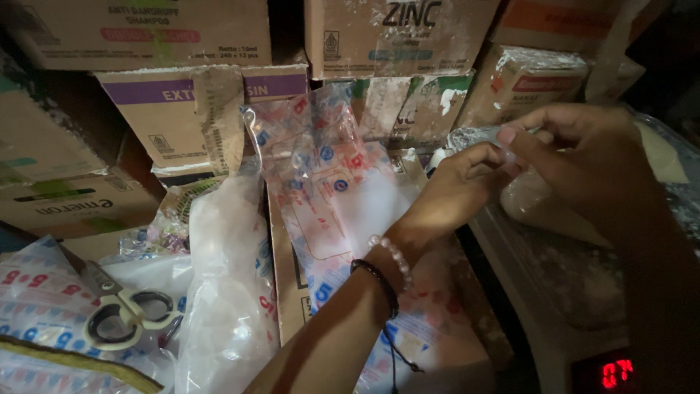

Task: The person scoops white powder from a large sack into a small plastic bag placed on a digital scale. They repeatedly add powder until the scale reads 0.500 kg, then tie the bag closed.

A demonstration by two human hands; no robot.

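Note:
My left hand (453,191), with a bead bracelet and a dark cord on its wrist, reaches across to the right and pinches the top of a small clear plastic bag (536,206) filled with white powder. My right hand (583,149) grips the same bag's twisted neck from above, fingers closed. The bag rests on the white platform of a digital scale (554,292), whose red display (616,372) glows at the bottom right. Behind my left arm a large clear printed plastic bag (328,182) of white powder leans upright.
Cream-handled scissors (124,315) lie on printed bags at the lower left. A bulging white plastic bag (226,284) stands in the middle. Stacked cardboard cartons (182,109) wall off the back and left. White powder dusts the scale's surface.

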